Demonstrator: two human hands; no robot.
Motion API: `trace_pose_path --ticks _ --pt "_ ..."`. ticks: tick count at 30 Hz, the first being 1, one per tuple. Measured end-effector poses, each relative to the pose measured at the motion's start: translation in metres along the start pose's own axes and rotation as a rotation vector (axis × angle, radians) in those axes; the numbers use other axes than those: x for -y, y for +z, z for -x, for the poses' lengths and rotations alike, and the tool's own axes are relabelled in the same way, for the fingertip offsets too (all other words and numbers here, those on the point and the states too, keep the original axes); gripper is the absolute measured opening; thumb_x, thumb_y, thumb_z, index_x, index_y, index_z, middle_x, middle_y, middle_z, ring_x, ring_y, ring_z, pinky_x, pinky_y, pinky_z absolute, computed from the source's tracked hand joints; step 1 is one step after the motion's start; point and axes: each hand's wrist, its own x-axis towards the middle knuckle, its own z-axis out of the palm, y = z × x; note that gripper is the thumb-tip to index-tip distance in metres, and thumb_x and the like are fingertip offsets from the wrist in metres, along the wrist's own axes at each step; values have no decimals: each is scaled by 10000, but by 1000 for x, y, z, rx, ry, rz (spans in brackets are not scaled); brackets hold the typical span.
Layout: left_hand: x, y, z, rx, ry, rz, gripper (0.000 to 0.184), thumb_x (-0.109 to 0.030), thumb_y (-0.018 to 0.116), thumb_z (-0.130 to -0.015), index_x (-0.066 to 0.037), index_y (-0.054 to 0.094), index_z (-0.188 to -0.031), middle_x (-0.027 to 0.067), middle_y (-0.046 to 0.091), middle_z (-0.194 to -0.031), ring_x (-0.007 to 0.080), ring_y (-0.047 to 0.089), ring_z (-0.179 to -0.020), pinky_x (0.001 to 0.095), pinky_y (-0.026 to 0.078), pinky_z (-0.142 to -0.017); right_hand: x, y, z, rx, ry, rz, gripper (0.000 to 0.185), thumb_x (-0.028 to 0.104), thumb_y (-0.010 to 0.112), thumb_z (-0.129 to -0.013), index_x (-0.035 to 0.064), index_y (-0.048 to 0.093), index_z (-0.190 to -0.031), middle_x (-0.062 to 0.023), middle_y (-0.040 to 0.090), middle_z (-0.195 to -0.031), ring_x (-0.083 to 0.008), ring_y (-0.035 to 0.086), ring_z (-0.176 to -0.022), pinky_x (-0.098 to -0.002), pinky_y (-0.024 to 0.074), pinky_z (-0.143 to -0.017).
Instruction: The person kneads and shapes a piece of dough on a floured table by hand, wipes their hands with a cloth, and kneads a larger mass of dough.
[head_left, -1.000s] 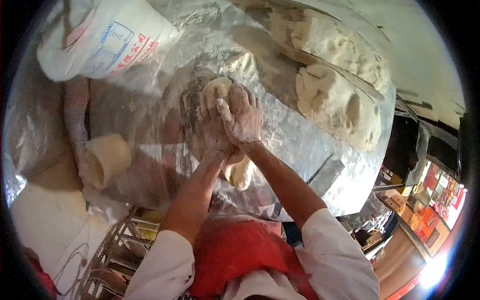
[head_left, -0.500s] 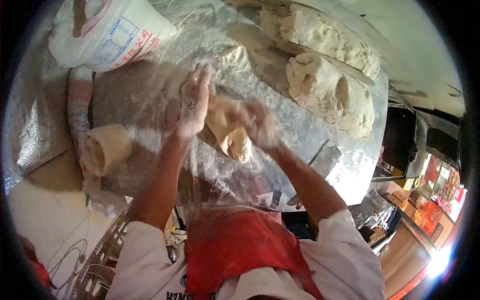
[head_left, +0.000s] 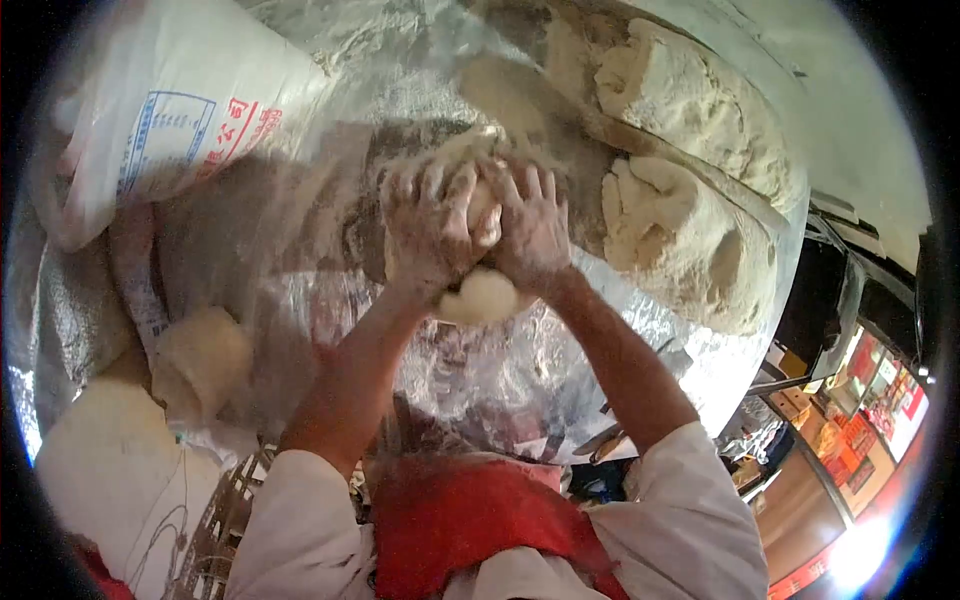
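Observation:
A lump of pale dough (head_left: 480,298) lies on the floury metal worktop (head_left: 440,370), partly hidden under my hands. My left hand (head_left: 432,228) presses on it from the left, its fingers curled over the far side. From the right, my right hand (head_left: 530,222) bears down on the same lump, its thumb close to the left one. Both hands are dusted with flour. Two large masses of dough, a nearer one (head_left: 690,240) and a farther one (head_left: 700,105), rest to the right, with a long flat strip (head_left: 690,168) between them.
At the upper left stands a white printed bag (head_left: 180,125). A pale yellowish round container (head_left: 205,360) sits at the worktop's left side. Dark shelving or equipment (head_left: 815,305) borders the right edge. My red apron (head_left: 480,520) is close to the front edge.
My right hand, blurred before, now presses beside the left one. Both hands have come together on top of the dough, which is more covered. The view has shifted slightly.

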Motion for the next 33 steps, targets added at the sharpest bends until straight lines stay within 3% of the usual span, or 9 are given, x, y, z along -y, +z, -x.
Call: trace_pose_path --ticks 5,10,14,17,22,25,28,31,33 --pt "25 14 -42 2 -48 11 708 -565 692 -814 -100 595 -1340 173 575 -1326 369 486 -1286 535 334 -1115 -24 1 -56 31 12 88 756 334 642 -888 159 330 -1554 -215 412 -1491 -419 528 -1255 -465 477 -1055" --pt "43 -12 -38 585 -267 406 659 -600 510 -943 -138 542 -1413 134 587 -1299 331 548 -1197 544 411 -1016 10 -32 24 33 -180 -18 835 546 679 -886 42 372 -1477 -201 453 -1432 -393 482 -1291 -542 383 -1113" --pt "23 -27 68 344 196 182 625 -601 361 -1005 -133 570 -1361 118 596 -1235 311 577 -1129 537 437 -954 34 -31 117 38 -97 -129 815 560 735 -827 87 462 -1433 -172 514 -1369 -354 466 -1303 -558 338 -1130" --pt "-39 -49 111 -70 12 91 484 -442 463 -987 -74 602 -1268 130 579 -1244 344 558 -1155 519 371 -1005 27 20 113 -257 -271 -80 678 405 711 -795 137 523 -1388 -127 546 -1354 -355 508 -1258 -588 318 -1120" --pt "-6 -17 11 -305 32 150 459 -392 544 -933 -66 642 -1240 129 613 -1245 350 559 -1177 536 373 -1018 -3 35 24 -175 -100 -83 552 352 614 -867 176 562 -1387 -155 531 -1399 -409 479 -1305 -621 282 -1144" --pt "22 -1 -36 -23 33 78 511 -398 561 -921 -57 607 -1299 154 612 -1266 356 541 -1224 530 373 -1057 -42 48 -44 -200 -82 -53 577 359 600 -872 187 538 -1419 -164 519 -1411 -419 459 -1329 -630 278 -1149" --pt "37 17 -75 31 -79 67 503 -397 596 -914 -85 612 -1309 157 615 -1270 352 534 -1245 507 387 -1061 -81 50 -116 -400 -600 482 610 369 597 -877 170 514 -1448 -165 484 -1454 -418 420 -1372 -638 269 -1160" --pt "43 31 -88 29 -141 74 460 -368 591 -935 -109 618 -1314 152 622 -1257 362 528 -1253 485 385 -1090 -51 6 -127 -127 -246 170 717 419 632 -857 123 454 -1485 -168 436 -1503 -411 382 -1406 -625 295 -1150" --pt "58 35 -85 164 -84 12 616 -459 608 -886 -132 563 -1406 151 532 -1403 341 489 -1306 489 434 -1047 -38 -4 -113 -10 -275 227 743 428 660 -843 76 450 -1463 -178 436 -1495 -400 401 -1383 -592 335 -1112"
